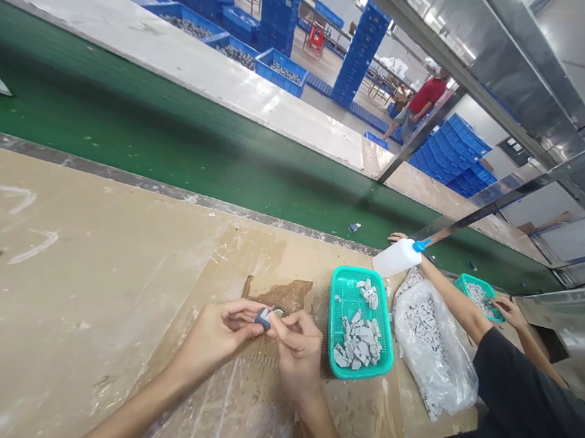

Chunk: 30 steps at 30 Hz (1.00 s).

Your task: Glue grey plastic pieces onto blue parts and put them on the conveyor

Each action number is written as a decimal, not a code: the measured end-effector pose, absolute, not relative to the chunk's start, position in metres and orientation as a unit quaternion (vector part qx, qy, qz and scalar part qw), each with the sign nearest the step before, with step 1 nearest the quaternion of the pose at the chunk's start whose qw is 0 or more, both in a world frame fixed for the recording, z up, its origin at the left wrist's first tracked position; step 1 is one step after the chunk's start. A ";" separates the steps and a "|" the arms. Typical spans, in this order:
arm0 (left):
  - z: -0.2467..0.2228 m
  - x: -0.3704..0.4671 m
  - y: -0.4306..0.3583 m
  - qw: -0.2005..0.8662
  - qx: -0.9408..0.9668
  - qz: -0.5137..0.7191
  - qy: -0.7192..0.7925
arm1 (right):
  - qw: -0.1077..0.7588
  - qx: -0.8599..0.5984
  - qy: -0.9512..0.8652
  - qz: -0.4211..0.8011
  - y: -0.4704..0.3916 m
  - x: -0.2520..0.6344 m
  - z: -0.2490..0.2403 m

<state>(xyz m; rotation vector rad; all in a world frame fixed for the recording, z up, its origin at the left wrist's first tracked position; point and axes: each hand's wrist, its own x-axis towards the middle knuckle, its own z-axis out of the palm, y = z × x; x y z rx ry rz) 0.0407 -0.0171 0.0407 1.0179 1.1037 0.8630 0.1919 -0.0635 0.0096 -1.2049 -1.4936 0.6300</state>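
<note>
Between my two hands is a small dark blue and light grey plastic part (263, 318). My left hand (224, 330) pinches it from the left with thumb and fingers. From the other side my right hand (295, 348) has its fingertips closed on the same part. A small round object (278, 312) shows just behind the fingertips; its kind is unclear. Below the hands lies a torn brown patch of cardboard (289, 294). Right of my right hand stands a green plastic basket (334, 321) with several loose grey pieces (360, 341) in it.
A white squeeze bottle (397, 258) and a clear bag of grey pieces (432, 331) lie beyond the basket. At right a co-worker in a dark sleeve (510, 381) reaches over a second green basket (460, 284). A green conveyor belt (185, 145) carrying small parts runs behind the table (82, 280).
</note>
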 end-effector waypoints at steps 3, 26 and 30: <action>0.038 0.040 -0.012 0.653 0.443 0.384 0.479 | 0.516 -0.517 -0.630 0.263 -0.063 0.191 0.010; 0.022 0.039 -0.002 0.819 0.093 0.432 0.365 | 0.521 -0.702 -0.436 0.215 -0.107 0.305 0.027; 0.027 0.040 -0.001 0.795 0.109 0.442 0.401 | 0.521 -0.732 -0.396 0.190 -0.109 0.326 0.031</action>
